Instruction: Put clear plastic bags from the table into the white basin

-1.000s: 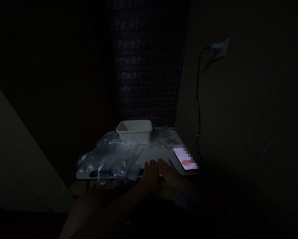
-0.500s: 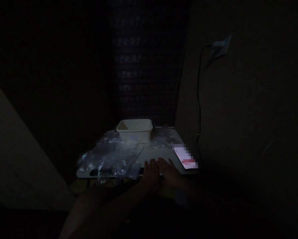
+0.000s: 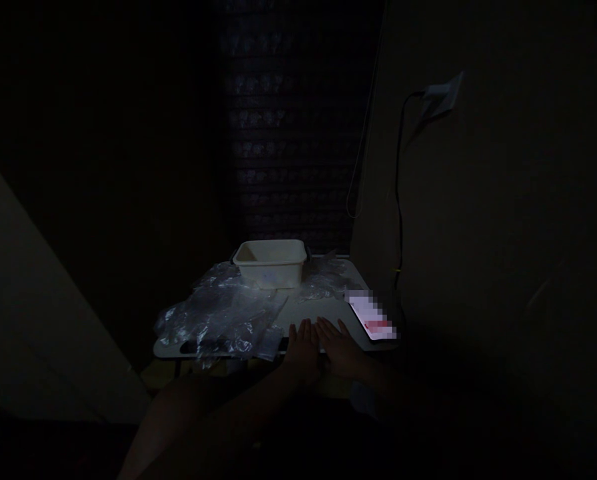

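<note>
My left hand (image 3: pixel 302 350) and my right hand (image 3: pixel 341 347) lie side by side at the front edge of a small light table (image 3: pixel 313 312), fingers stretched out and palms down, holding nothing. Left of them, crumpled clear plastic bags (image 3: pixel 218 320) cover much of the tabletop and hang a little over its front edge. A cream rectangular tub (image 3: pixel 273 275) stands at the back of the table, upright. To the right of my right hand lies a phone (image 3: pixel 372 317) with its screen lit.
More clear plastic (image 3: pixel 326 277) lies right of the tub. A black cable (image 3: pixel 398 200) runs down the right wall from an outlet (image 3: pixel 443 97). Behind the table hangs a dark blind (image 3: pixel 278 147) with a looped cord. The room is very dark.
</note>
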Tool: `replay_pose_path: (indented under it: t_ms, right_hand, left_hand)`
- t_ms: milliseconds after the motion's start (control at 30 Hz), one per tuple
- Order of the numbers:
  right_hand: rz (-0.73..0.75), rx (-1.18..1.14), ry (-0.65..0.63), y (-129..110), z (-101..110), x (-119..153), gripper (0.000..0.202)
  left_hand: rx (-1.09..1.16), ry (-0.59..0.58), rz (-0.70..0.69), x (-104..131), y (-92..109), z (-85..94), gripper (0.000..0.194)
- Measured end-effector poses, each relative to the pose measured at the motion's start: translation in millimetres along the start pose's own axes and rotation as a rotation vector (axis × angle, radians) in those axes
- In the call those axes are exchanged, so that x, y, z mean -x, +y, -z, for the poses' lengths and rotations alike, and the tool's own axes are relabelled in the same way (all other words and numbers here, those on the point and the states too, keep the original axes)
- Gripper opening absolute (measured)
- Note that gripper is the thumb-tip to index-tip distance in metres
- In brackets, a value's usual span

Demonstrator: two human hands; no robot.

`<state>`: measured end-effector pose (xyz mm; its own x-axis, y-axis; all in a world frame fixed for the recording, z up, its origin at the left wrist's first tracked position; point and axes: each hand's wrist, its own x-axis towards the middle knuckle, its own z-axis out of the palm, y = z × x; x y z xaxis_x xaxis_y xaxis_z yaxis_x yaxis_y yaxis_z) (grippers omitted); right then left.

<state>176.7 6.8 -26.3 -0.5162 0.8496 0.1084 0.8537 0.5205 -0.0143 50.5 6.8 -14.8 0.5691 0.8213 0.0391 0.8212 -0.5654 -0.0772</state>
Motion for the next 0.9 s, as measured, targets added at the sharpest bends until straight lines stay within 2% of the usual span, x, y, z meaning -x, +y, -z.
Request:
replay_pose_path:
  t_ms: [533,900]
  right_hand:
    - [0.0,0.007,-0.009,0.5,-0.6,-1.3,0.067]
    - [0.012,-0.072,-0.072,7.2,6.5,-1.6,0.068]
  left_hand:
    - [-0.035,-0.051,0.016,0.1,1.8,5.2,0.067]
    - [-0.03,0.026,-0.002,-1.7,-3.0,-1.2,0.056]
